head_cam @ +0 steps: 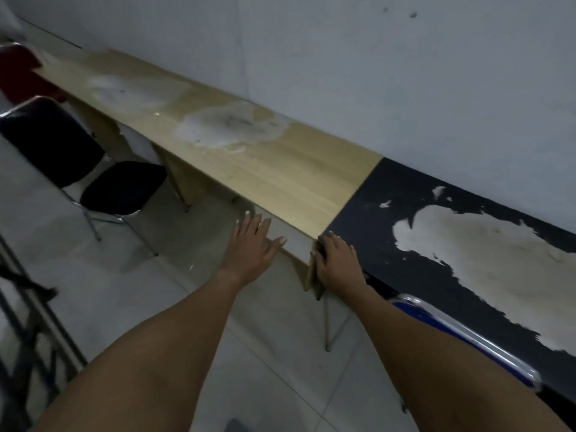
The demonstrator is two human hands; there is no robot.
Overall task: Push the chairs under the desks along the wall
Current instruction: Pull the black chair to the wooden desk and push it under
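A light wooden desk (280, 169) runs along the wall, and a black desk (405, 188) with peeled patches adjoins it on the right. A black chair (121, 185) stands left of centre, its seat out in front of the wooden desk. A blue chair (442, 328) with a chrome frame sits tucked against the black desk at the right. A red chair (18, 73) stands at the far left. My left hand (252, 244) hovers with its fingers spread before the wooden desk's front edge. My right hand (336, 263) grips the black desk's near corner, fingers curled over it.
A grey wall (374, 73) runs behind both desks. Pale floor tiles (131, 291) stretch between me and the chairs. A dark metal frame (28, 322) stands at the lower left. A thin metal leg (326, 325) drops from the desk corner.
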